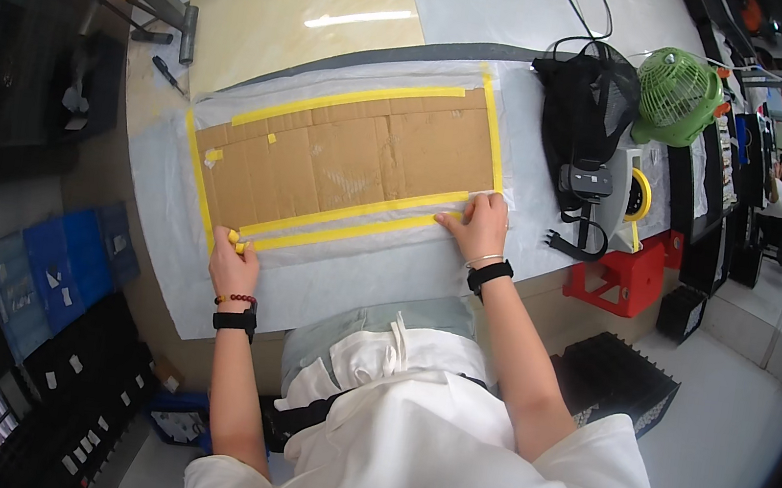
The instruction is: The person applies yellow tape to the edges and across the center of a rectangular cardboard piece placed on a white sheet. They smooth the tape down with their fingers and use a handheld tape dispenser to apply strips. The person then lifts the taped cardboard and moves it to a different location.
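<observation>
A strip of yellow tape (353,231) runs taut between my two hands, just on the near side of a flat brown cardboard sheet (343,161). My left hand (234,268) pinches its left end by the sheet's near left corner; yellow also shows at those fingertips. The right end is pinched by my right hand (483,228) near the near right corner. Other yellow tape (350,106) lines the cardboard's edges, over a thin white sheet (509,176) that shows around it. I cannot tell whether the held strip touches the surface beneath.
To the right lie a black mesh bag (587,102), a black strap (599,242), a green fan (677,94) and a tape dispenser (629,201). A pen (168,75) and metal post (188,35) are at left. A red stool (618,279) and black crate (615,377) stand beyond the table's right edge.
</observation>
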A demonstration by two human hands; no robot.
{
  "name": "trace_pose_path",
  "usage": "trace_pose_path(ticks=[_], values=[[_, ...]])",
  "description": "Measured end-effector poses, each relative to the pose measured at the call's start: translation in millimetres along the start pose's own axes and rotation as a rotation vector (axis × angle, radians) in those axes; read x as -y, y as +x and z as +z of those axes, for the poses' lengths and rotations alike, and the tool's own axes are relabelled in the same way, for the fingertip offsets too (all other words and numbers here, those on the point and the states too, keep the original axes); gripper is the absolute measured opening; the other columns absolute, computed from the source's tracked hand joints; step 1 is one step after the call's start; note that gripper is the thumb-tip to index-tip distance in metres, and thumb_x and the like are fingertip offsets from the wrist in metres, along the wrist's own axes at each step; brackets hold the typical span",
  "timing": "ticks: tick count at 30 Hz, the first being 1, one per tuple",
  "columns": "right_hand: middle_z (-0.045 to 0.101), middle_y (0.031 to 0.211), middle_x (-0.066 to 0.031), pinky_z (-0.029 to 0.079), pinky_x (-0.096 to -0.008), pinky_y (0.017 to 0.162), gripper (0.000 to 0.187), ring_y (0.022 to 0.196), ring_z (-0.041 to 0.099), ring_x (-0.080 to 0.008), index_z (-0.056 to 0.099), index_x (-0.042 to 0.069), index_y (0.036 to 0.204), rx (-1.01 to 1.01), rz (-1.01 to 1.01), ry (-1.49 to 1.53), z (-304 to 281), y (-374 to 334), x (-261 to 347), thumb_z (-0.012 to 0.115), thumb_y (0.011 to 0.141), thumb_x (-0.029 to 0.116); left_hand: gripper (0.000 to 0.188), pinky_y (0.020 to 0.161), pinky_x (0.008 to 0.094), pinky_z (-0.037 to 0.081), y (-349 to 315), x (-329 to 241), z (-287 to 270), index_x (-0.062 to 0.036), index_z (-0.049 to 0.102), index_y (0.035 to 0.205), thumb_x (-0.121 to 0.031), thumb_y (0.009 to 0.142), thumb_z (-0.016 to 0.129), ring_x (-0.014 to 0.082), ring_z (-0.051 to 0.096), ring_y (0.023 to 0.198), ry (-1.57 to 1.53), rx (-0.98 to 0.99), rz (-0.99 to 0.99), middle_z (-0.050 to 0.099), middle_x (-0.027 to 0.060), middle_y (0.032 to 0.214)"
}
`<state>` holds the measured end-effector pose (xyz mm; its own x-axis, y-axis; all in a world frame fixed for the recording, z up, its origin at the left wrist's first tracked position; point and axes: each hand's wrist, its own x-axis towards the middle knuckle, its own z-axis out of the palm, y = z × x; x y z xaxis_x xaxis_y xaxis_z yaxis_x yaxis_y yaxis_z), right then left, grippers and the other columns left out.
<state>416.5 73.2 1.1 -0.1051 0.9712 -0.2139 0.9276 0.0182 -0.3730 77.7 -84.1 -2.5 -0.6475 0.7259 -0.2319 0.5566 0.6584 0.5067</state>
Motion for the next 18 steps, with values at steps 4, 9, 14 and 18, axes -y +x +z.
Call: trace_pose_path(ticks=[4, 9, 14, 18], values=[[0.047, 0.097, -0.0144, 0.036, -0.0436, 0.083, 0.035, 0.094, 0.043, -0.0338, 0.054, 0.007, 0.085, -0.399, 0.049, -0.024, 9.7, -12.2, -25.1, 0.078, 0.067, 0.025, 0.029, 0.062, 0.0413, 0.047, -3.0, -6.5, -1.3, -0.0014, 0.043, 0.092, -0.006, 0.075, 0.065, 0.0340, 0.060, 0.067, -0.081, -0.030, -0.073, 0.057, 0.0174, 0.075], [0.047, 0.117, -0.0185, 0.033, -0.0466, 0.091, 0.045, 0.110, 0.044, -0.0339, 0.052, 0.009, 0.119, -0.312, -0.391, 0.040, 0.6, -41.9, -21.7, 0.064, 0.076, 0.010, 0.030, 0.060, 0.0383, 0.047, -6.2, -0.7, 6.1, -0.0013, 0.043, 0.091, -0.006, 0.074, 0.067, 0.0289, 0.060, 0.062, -0.133, -0.084, -0.067, 0.056, 0.0146, 0.070], [0.042, 0.131, -0.0210, 0.026, -0.0541, 0.103, 0.056, 0.127, 0.037, -0.0337, 0.045, 0.011, 0.132, 0.045, -0.466, -0.130, 15.1, -56.4, -5.6, 0.058, 0.083, 0.035, 0.032, 0.063, 0.0402, 0.047, -6.3, -4.8, 1.6, -0.0013, 0.043, 0.092, -0.007, 0.073, 0.068, 0.0324, 0.058, 0.064, -0.090, -0.085, -0.054, 0.055, 0.0157, 0.069], [0.039, 0.132, -0.0239, 0.024, -0.0612, 0.101, 0.061, 0.128, 0.034, -0.0396, 0.041, 0.022, 0.136, 0.090, -0.483, -0.257, 8.3, -60.0, 14.8, 0.056, 0.082, 0.046, 0.037, 0.077, 0.0424, 0.044, -5.8, 1.2, 0.6, -0.0015, 0.045, 0.097, -0.009, 0.072, 0.071, 0.0356, 0.054, 0.084, 0.120, -0.184, -0.003, 0.055, 0.0192, 0.089]])
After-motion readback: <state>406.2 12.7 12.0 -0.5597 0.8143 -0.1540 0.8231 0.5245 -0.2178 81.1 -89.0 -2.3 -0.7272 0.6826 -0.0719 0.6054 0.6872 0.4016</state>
